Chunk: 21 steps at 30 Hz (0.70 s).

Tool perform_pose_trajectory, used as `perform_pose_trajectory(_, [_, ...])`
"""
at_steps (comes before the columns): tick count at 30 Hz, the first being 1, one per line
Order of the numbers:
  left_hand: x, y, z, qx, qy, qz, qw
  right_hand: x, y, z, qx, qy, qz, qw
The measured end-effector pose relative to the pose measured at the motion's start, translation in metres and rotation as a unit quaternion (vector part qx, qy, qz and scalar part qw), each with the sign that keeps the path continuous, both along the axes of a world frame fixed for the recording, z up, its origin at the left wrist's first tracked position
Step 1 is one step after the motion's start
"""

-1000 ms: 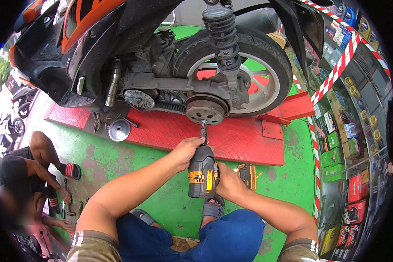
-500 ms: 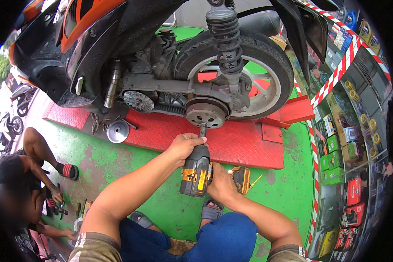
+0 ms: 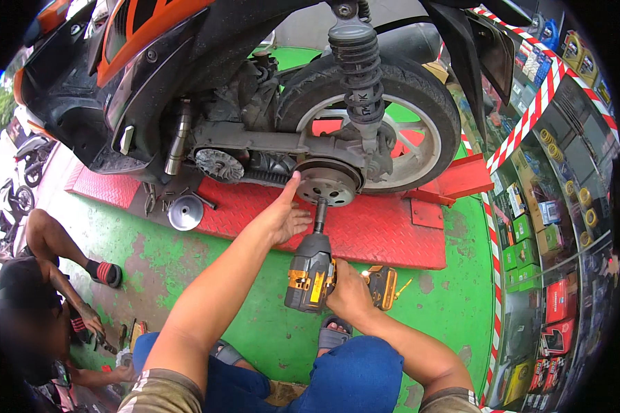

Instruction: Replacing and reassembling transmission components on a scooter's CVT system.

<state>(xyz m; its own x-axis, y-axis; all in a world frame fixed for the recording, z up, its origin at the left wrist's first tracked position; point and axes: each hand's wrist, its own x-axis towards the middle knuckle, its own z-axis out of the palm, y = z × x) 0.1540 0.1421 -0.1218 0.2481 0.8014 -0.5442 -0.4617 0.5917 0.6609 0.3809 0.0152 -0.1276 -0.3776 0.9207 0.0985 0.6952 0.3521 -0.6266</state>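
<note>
Blue shorts point(image 3: 355, 378) are worn, with short olive-brown sleeves point(image 3: 162, 396) seen at both upper arms. Forearms and hands point(image 3: 282, 219) are left bare; grey strapped sandals point(image 3: 332, 335) are worn.

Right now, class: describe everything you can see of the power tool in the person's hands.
The cordless impact wrench has a dark grey body with yellow panels and a black socket pointing up at the scooter's round clutch drum. The right hand grips its handle; the left hand lies beside the socket, fingertips on the drum.

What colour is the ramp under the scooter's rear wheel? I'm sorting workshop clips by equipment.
Red: the ribbed metal ramp is plain red, clearest in the head view.
</note>
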Motion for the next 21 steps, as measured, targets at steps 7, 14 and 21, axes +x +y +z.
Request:
perform_pose_trajectory(7, [0.027, 0.018, -0.005, 0.039, -0.008, 0.022, 0.999, 0.009, 0.003, -0.001, 0.005, -0.017, -0.001, 1.0])
perform_pose_trajectory(14, [0.042, 0.031, -0.018, 0.057, -0.035, 0.099, 0.993, 0.004, 0.005, 0.003, -0.016, -0.03, -0.003, 0.999])
perform_pose_trajectory(21, [0.046, 0.031, -0.015, 0.083, -0.034, 0.09, 0.992, 0.009, 0.006, -0.012, 0.015, -0.048, 0.014, 0.999])
